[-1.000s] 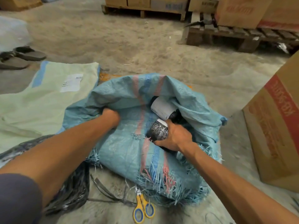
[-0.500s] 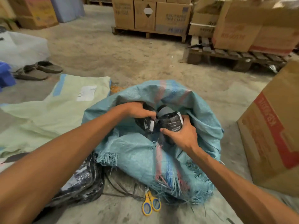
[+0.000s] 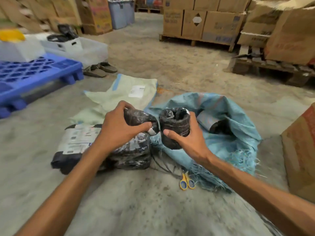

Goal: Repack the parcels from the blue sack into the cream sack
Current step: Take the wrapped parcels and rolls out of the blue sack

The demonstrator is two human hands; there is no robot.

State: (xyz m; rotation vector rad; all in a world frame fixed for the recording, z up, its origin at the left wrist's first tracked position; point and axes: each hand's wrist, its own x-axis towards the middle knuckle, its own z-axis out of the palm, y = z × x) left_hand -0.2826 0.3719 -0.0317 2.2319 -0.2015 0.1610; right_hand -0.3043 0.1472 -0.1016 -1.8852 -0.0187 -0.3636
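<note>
Nearest, scissors (image 3: 187,182): yellow-handled, flat on the concrete floor (image 3: 144,206), at the frayed near hem of the blue sack.
Large parcel (image 3: 119,155): black wrap with a white label, lying on the floor under the left forearm, just beside the blue sack's frayed edge.
Left hand (image 3: 117,132): fingers and thumb curled round a small black parcel (image 3: 136,117), held above the large parcel. The parcel's end pokes out to the right past the thumb.
Right hand (image 3: 189,138): clamped round a black roll parcel (image 3: 175,126) held upright, thumb across its near face and fingers behind. The roll's top stands clear above the grip.
Held parcels: nearly touching, in the air at the left rim of the blue sack.
Blue sack (image 3: 230,133): slumped on the floor, mouth open. A grey parcel (image 3: 203,120) and a dark one (image 3: 219,127) lie inside.
Cardboard box (image 3: 300,150): on the floor just right of the blue sack.
Cream sack (image 3: 124,97): flat on the floor beyond the left hand, white label up, its right edge beside the blue sack.
Blue pallet (image 3: 34,77): far left, sandals (image 3: 99,69) beside it.
Stacked cartons (image 3: 204,26): on wooden pallets at the floor's far edge.
</note>
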